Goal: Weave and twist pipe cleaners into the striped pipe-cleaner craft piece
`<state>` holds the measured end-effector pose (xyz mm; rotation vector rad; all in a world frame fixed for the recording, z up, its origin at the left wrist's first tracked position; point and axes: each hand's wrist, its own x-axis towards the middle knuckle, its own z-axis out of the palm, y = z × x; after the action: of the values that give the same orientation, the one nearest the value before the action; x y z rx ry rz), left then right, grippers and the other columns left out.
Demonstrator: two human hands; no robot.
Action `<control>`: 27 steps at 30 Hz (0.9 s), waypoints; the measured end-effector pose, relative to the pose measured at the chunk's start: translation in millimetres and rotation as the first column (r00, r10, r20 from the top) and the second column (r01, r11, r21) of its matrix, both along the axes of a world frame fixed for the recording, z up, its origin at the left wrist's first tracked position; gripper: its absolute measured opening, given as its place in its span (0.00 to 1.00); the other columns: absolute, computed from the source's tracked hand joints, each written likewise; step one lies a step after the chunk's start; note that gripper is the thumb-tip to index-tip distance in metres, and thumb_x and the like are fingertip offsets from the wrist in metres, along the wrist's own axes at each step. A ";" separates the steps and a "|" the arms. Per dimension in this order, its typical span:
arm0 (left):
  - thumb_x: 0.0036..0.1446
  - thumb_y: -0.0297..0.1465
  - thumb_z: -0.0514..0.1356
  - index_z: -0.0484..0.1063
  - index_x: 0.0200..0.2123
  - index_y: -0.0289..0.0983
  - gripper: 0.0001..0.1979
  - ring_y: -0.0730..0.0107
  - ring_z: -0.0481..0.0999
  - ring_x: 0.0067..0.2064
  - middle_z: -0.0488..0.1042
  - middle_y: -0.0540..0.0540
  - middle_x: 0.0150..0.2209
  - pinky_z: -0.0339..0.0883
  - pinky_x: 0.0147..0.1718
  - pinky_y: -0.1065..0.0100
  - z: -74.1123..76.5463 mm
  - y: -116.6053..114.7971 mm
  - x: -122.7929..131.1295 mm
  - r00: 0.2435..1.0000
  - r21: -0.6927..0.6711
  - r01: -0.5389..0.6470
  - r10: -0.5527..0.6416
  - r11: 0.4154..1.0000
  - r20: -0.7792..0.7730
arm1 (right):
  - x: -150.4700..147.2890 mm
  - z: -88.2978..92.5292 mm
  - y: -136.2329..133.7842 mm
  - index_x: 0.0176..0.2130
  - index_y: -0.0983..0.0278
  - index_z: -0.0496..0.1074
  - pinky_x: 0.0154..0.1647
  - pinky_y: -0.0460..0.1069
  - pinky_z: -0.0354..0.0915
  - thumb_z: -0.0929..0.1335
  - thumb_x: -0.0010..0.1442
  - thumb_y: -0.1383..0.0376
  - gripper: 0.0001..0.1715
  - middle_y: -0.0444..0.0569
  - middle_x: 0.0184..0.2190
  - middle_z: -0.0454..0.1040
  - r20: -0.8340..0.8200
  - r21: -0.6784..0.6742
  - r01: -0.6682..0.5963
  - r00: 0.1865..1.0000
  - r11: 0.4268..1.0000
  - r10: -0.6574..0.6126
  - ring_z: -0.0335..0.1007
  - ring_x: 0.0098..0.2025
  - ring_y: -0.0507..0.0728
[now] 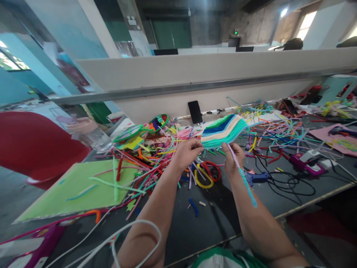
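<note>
At 6 o'clock a white cable (145,227) curls across your left forearm. Farther out, your left hand (185,152) pinches the near edge of a flat bundle of teal, blue and cream pipe cleaners (223,131), held above the dark table (195,230). Your right hand (233,158), at its 3 o'clock, grips the same edge plus 1 lilac-and-teal pipe cleaner (245,182) hanging toward 5 o'clock. At 12 o'clock a black phone (195,111) leans on the partition (195,70).
</note>
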<state>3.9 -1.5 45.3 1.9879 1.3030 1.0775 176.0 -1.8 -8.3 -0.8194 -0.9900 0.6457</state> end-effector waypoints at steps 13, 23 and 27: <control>0.47 0.36 0.64 0.75 0.25 0.33 0.11 0.73 0.70 0.24 0.72 0.50 0.21 0.62 0.28 0.70 -7.3 5.8 -1.6 0.977 -0.289 0.115 -0.056 0.950 0.205 | -3.6 -0.8 1.6 0.19 0.63 0.61 0.27 0.46 0.55 0.71 0.51 0.56 0.20 0.39 0.19 0.56 -0.098 0.002 -0.075 0.992 0.997 0.075 0.52 0.24 0.49; 0.46 0.38 0.65 0.73 0.22 0.34 0.13 0.75 0.66 0.24 0.70 0.50 0.21 0.60 0.28 0.70 -14.0 10.2 -3.6 0.942 -0.329 0.218 -0.111 0.919 0.315 | -4.8 -0.5 6.4 0.19 0.63 0.60 0.26 0.46 0.53 0.71 0.51 0.59 0.20 0.38 0.18 0.54 -0.264 0.044 -0.115 0.957 0.992 0.123 0.51 0.23 0.49; 0.48 0.37 0.62 0.72 0.21 0.34 0.12 0.76 0.64 0.23 0.69 0.51 0.19 0.59 0.27 0.71 -11.0 9.2 -2.8 0.957 -0.309 0.202 -0.120 0.929 0.265 | -3.6 -0.8 7.5 0.19 0.63 0.61 0.27 0.46 0.54 0.71 0.51 0.58 0.20 0.39 0.19 0.56 -0.276 0.011 -0.121 0.954 0.993 0.120 0.53 0.23 0.49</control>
<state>1.0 7.7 34.3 1.6244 1.0875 0.9168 172.4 5.8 -9.1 -0.6561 -0.7868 0.8446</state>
